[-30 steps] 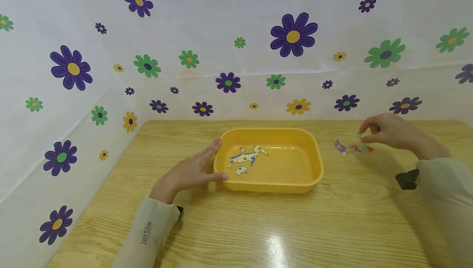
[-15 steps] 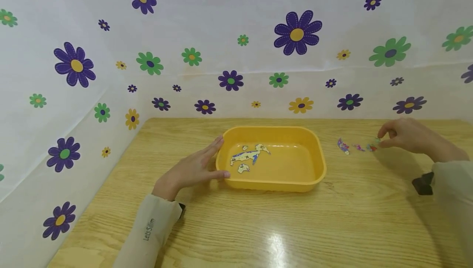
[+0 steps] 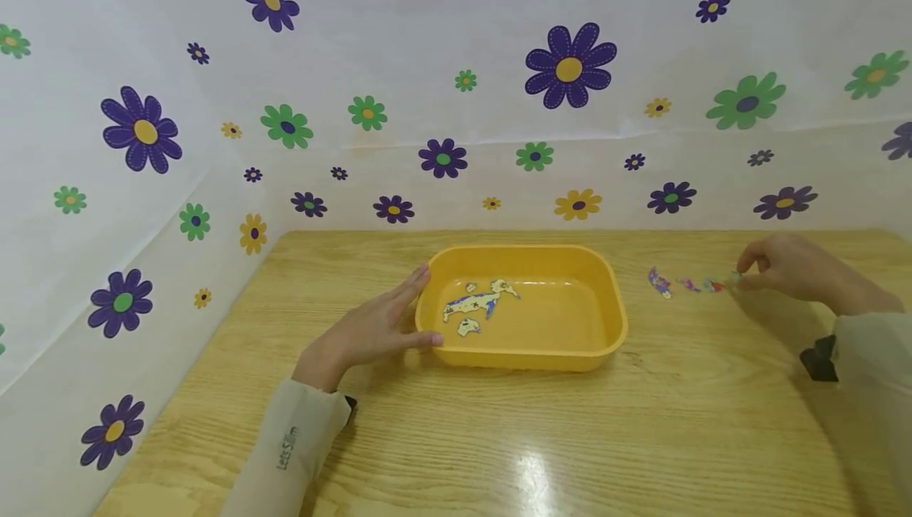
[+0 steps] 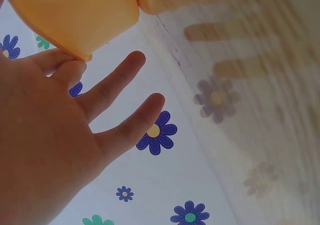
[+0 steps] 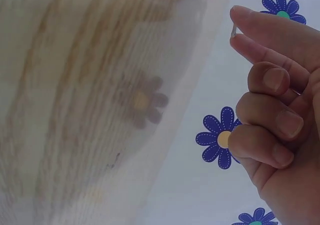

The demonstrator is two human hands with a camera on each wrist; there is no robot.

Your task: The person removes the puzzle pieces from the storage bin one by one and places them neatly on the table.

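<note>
Honestly, that little greenish piece (image 3: 737, 276) is near the far edge of the table (image 3: 541, 434), toward its right corner, pinched between the thumb and a fingertip of your right hand (image 3: 791, 268). Can't tell if it touches the tabletop. Your right wrist view shows it edge-on as a thin sliver, so I'd guess it's super light and easily creased; hold it by its rim and go gentle. Your left hand (image 3: 366, 335) lies spread against the yellow tray's (image 3: 527, 360) left end, thumb on the near-left corner. Watch the neighbours: a red piece (image 3: 713, 285) sits just left of yours, then a pink piece (image 3: 688, 285), then a purple piece (image 3: 659, 283). The tray's raised right wall stands between those and the cream pieces (image 3: 465, 308) toward its left end. Behind the far edge hangs a flowery sheet (image 3: 427, 34).
</note>
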